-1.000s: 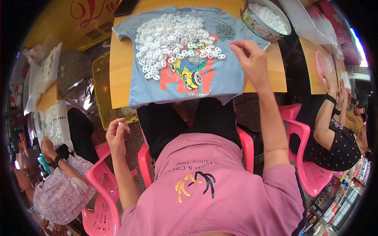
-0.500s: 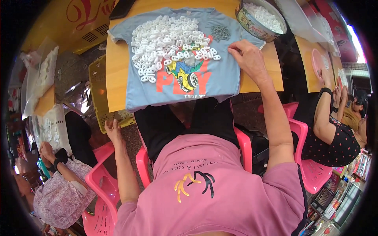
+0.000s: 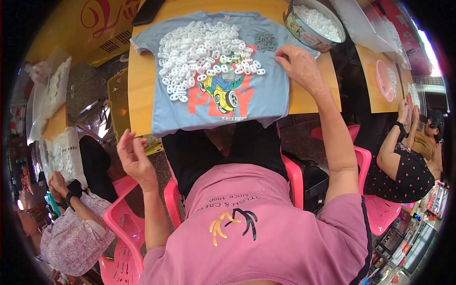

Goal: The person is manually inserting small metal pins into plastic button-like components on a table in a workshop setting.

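A pile of small white plastic pieces, each with two holes (image 3: pixel 202 47), lies on a blue printed T-shirt (image 3: pixel 173 116) spread over the table. To the right of it is a small heap of grey screws (image 3: pixel 266 41). My right hand (image 3: pixel 304 69) rests at the shirt's right edge, just below the screws. Its thumb and fingertips are pinched together; whatever they may hold is too small to make out. My left hand (image 3: pixel 138 159) is raised beside the table's front left corner, fingers loosely bent and apart, with nothing visible in it.
A round tin (image 3: pixel 313 42) of white pieces stands at the back right. A yellow crate (image 3: pixel 118 95) sits below the table's left side. A dark phone-like object (image 3: pixel 147 12) lies at the back left. Co-workers sit on pink chairs (image 3: pixel 126 228) at both sides.
My left hand has come up from beside the yellow crate toward me, its fingers spreading. The right hand has stayed nearly still. The co-worker on the right has drawn a hand back from a pink dish.
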{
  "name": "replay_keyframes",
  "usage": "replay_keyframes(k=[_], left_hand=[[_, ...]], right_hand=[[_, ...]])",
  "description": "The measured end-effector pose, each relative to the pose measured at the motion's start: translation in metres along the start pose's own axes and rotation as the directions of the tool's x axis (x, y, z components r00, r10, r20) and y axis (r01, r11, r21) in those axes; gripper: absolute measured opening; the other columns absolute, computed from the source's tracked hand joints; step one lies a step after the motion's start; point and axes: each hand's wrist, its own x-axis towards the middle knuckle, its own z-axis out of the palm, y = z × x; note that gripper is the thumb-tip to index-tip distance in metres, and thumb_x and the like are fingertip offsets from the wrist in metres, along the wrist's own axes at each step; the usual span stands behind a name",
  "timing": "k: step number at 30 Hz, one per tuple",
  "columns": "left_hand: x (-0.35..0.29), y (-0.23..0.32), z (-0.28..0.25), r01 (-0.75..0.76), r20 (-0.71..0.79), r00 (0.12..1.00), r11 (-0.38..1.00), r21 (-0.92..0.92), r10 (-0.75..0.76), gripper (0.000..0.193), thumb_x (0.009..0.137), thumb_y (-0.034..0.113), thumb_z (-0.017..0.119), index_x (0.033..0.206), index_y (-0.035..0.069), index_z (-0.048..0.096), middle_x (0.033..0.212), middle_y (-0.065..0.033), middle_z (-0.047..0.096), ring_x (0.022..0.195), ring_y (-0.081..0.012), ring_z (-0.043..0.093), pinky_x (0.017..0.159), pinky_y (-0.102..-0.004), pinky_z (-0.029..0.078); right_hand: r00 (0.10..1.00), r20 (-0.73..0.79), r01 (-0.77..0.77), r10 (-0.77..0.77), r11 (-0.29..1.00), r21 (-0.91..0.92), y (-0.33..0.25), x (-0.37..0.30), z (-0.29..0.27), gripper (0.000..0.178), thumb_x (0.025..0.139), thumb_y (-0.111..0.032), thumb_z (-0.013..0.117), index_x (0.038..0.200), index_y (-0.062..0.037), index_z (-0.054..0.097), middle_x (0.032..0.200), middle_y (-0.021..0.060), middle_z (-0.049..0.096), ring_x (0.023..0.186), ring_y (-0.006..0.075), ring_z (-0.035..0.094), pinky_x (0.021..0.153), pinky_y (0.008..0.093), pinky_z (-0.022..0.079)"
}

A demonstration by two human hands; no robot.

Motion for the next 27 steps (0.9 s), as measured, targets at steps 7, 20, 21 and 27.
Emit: replay_keyframes(k=[7,20,21,27], left_hand=[[0.007,0.035,0.062,-0.337,0.29,0.895,0.94,-0.06,0.339,0.03,0.087,-0.01,0.058,0.116,0.0,0.058,0.099,-0.0119,0.062,0.074,-0.0156,0.061,0.066,-0.0259,0.051],[0.044,0.038,0.092,-0.575,0.441,0.786,0.774,0.265,0.433,0.02,0.082,-0.003,0.063,0.101,0.001,0.062,0.093,-0.0135,0.059,0.089,-0.0312,0.057,0.077,-0.0392,0.046],[0.046,0.037,0.091,-0.575,0.442,0.786,0.774,0.266,0.432,0.02,0.082,-0.003,0.063,0.101,0.001,0.062,0.093,-0.0135,0.059,0.089,-0.0312,0.057,0.077,-0.0392,0.046],[0.05,0.036,0.09,-0.553,0.485,0.785,0.789,0.268,0.385,0.017,0.082,-0.003,0.063,0.098,0.001,0.062,0.09,-0.0134,0.057,0.086,-0.0309,0.057,0.075,-0.0395,0.046]], right_hand=[[0.999,-0.024,0.028,-0.027,1.0,0.01,0.007,-0.001,-0.004,0.017,0.084,-0.019,0.066,0.093,-0.0052,0.068,0.091,0.011,0.066,0.083,0.0299,0.064,0.074,0.0385,0.049],[0.984,-0.13,0.118,-0.119,0.993,-0.013,-0.006,-0.001,-0.003,0.011,0.086,-0.018,0.065,0.091,-0.0086,0.067,0.089,0.0084,0.063,0.082,0.0302,0.063,0.07,0.0385,0.049],[0.973,-0.158,0.171,-0.166,0.985,0.017,-0.009,0.0,-0.001,0.011,0.086,-0.018,0.065,0.091,-0.0085,0.067,0.09,0.0082,0.063,0.082,0.0302,0.063,0.07,0.0381,0.049],[0.968,-0.093,0.231,-0.234,0.972,-0.037,-0.011,0.018,0.016,0.01,0.086,-0.017,0.065,0.092,-0.0089,0.067,0.091,0.0074,0.062,0.085,0.0303,0.063,0.071,0.0382,0.05]])
